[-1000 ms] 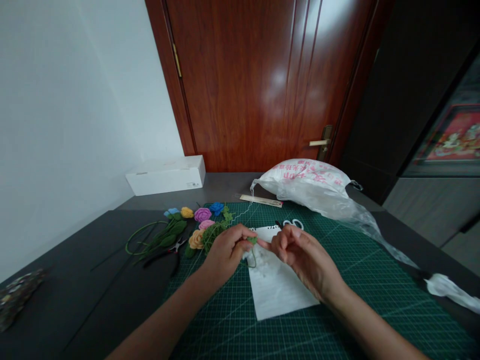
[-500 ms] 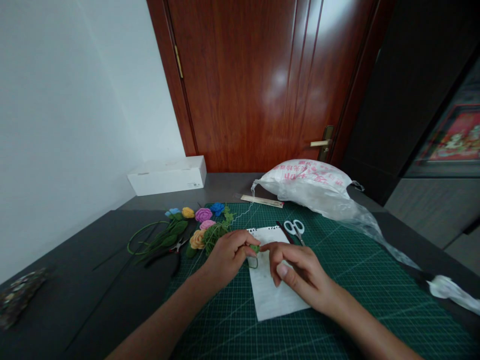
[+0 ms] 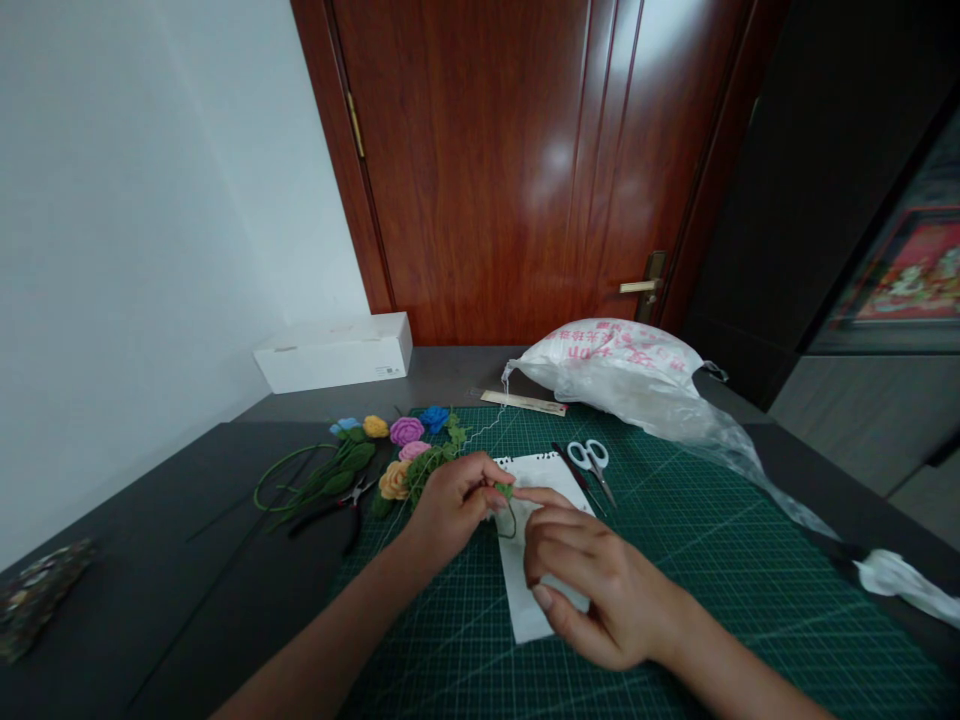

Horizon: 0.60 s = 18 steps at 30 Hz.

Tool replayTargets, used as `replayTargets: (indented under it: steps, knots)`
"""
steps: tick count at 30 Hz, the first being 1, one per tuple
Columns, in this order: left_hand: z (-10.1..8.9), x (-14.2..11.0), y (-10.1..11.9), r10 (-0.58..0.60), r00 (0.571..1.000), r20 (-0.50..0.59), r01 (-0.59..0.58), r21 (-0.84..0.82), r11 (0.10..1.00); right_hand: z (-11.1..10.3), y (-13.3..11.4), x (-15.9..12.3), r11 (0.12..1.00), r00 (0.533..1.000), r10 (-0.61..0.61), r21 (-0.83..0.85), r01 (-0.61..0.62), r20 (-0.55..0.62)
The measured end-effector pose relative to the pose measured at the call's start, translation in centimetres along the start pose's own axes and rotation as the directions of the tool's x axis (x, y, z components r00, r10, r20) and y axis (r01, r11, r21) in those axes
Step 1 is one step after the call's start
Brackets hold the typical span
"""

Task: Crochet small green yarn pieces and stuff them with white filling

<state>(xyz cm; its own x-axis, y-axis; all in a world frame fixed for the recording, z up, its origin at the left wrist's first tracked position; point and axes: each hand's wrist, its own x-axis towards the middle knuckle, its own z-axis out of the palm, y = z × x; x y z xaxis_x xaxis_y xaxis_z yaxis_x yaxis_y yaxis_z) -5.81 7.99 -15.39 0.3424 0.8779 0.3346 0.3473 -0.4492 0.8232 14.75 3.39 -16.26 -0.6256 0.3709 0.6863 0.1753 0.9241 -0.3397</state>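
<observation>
Between the thumb and fingers of my left hand (image 3: 459, 505) is a small green crocheted piece (image 3: 504, 490). A green yarn tail (image 3: 511, 524) loops down from it over the sheet of white paper (image 3: 529, 600). My right hand (image 3: 592, 575) reaches in from the right with its index finger stretched out, the tip at the green piece. Its other fingers are loosely bent, the thumb stands apart, and I see nothing held in it. Just left of my left hand lie crocheted flowers, among them an orange rose (image 3: 394, 480) and a purple one (image 3: 406, 431).
White-handled scissors (image 3: 589, 455) and a dark pen-like tool (image 3: 571, 466) lie by the paper on the green cutting mat (image 3: 712, 560). Pliers (image 3: 352, 505) and green stems (image 3: 315, 480) are at left. Behind are a ruler (image 3: 523, 402), white bag (image 3: 611, 350) and white box (image 3: 334, 352).
My right hand has moved slightly down and left, its thumb now farther from the index fingertip. My left hand shifted slightly left with the green piece.
</observation>
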Motion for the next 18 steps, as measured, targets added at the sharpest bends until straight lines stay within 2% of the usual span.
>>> replayTargets:
  steps: [4, 9, 14, 18]
  knots:
    - [0.5, -0.1, 0.1, -0.013, 0.997, 0.069, 0.019, -0.082, 0.996, 0.3, 0.0, -0.1, 0.986, 0.997, -0.071, -0.154, 0.071, 0.004]
    - [0.5, 0.0, -0.5, -0.096, 0.995, 0.039, 0.103, -0.270, 0.957, 0.7, -0.5, 0.1, 0.965, 0.992, -0.125, -0.230, 0.124, 0.012]
    - [0.7, 0.0, -0.7, -0.099, 0.993, 0.069, 0.115, -0.282, 0.952, 1.1, -0.6, -0.1, 0.942, 0.993, -0.108, -0.313, 0.120, 0.054]
    - [0.8, -0.1, -0.5, -0.112, 0.992, 0.065, 0.127, -0.309, 0.943, 1.3, -0.7, -0.2, 0.947, 0.993, -0.098, -0.301, 0.112, 0.061]
